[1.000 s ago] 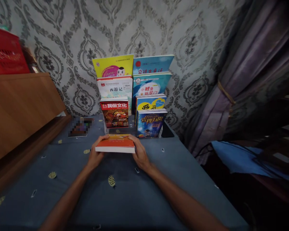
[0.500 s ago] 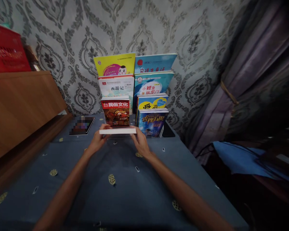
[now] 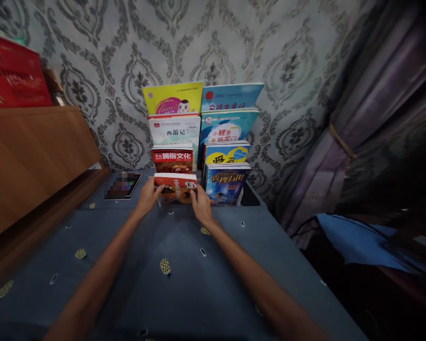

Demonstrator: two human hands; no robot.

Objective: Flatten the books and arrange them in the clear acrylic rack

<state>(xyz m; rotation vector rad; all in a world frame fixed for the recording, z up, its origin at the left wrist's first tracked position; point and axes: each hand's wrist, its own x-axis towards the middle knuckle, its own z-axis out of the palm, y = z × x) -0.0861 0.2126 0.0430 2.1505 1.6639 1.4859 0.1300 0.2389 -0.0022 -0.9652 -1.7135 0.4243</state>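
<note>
An orange-covered book (image 3: 176, 188) stands upright in the front left slot of a tiered book rack (image 3: 199, 142) at the far edge of a blue-clothed table (image 3: 184, 279). My left hand (image 3: 148, 195) grips its left edge and my right hand (image 3: 200, 203) grips its right edge. Just behind it stands a red book (image 3: 172, 157). A dark blue illustrated book (image 3: 225, 183) fills the front right slot. Behind these rise a white book (image 3: 175, 130), a yellow book (image 3: 173, 98) and several blue books (image 3: 229, 124).
A phone-like device (image 3: 122, 185) lies flat on the cloth to the left of the rack. A wooden cabinet (image 3: 31, 156) with a red box (image 3: 14, 76) on top stands at the left. Purple curtains (image 3: 379, 113) and blue fabric (image 3: 355, 234) are at the right.
Both hands carried the orange book away from me, tipped it from flat to upright, and it now stands in the rack's front left slot in front of the red book.
</note>
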